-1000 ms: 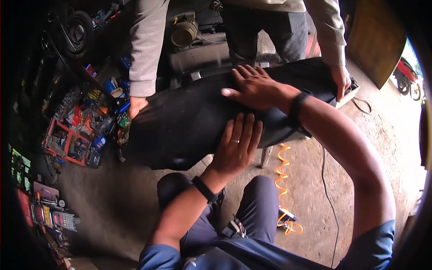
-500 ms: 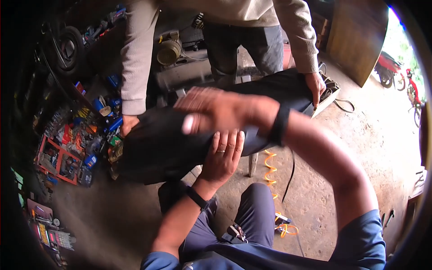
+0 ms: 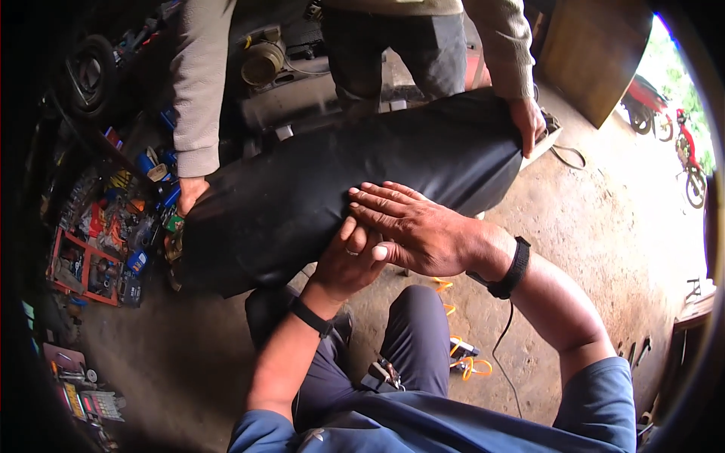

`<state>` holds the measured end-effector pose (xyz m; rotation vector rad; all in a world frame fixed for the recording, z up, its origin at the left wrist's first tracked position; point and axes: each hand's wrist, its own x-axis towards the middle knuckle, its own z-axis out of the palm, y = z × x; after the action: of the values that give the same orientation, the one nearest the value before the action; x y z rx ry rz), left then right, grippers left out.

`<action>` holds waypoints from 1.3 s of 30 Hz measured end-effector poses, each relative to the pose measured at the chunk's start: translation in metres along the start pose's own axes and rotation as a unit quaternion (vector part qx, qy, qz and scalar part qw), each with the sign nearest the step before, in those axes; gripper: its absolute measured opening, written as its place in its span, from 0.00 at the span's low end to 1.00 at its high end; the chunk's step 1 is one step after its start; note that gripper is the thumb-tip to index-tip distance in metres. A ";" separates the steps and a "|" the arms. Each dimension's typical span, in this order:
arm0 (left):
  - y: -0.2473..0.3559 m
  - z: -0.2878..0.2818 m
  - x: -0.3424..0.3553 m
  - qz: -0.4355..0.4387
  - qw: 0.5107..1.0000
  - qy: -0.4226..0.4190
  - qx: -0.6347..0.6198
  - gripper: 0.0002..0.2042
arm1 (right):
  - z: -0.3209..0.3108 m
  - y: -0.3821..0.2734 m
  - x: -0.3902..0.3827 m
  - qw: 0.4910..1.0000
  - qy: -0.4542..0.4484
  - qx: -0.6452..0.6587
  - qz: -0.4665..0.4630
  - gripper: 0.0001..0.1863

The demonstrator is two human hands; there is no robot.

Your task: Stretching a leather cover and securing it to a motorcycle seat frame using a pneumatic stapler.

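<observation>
A long black seat-like pad (image 3: 302, 189) with a smooth, leather-like cover lies across in front of my knees. My left hand (image 3: 343, 264) rests over its near edge, fingers bent slightly and laid on the cover; its thumb is hidden. Flat across those fingers lies my right hand (image 3: 423, 230), open, its fingertips on the black cover and its thumb over my left hand. Opposite me, a person in a beige sweater holds the pad at both ends, one hand (image 3: 192, 195) at the left and the other hand (image 3: 527, 124) at the right.
Tools and small parts crowd the floor at left beside a red divided tray (image 3: 87, 268). Behind the pad stands a compressor-like machine (image 3: 263, 64). An orange coiled hose (image 3: 472, 366) and a thin black cable (image 3: 502, 336) lie at right. A red motorcycle (image 3: 687, 143) stands outside.
My right hand, blurred above the pad before, has come down onto my left hand. The pad has shifted slightly left in view, and so has the person holding it.
</observation>
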<state>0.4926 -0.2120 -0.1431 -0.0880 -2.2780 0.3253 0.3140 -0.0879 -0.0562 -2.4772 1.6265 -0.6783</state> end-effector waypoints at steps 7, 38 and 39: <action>0.004 0.002 0.001 -0.016 0.999 -0.034 0.028 0.14 | 0.016 -0.019 -0.021 0.998 0.061 -0.023 0.021 0.41; 0.011 0.011 0.008 0.040 0.987 -0.008 0.158 0.14 | 0.247 0.016 0.009 0.391 0.537 0.747 0.035 0.17; 0.010 0.010 0.008 0.038 0.987 -0.011 0.157 0.14 | 0.249 0.012 0.008 0.438 0.514 0.735 0.063 0.17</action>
<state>0.4793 -0.2030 -0.1468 -0.0089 -2.2199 0.7229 0.4100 -0.1390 -0.2803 -0.4400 0.3797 -2.3336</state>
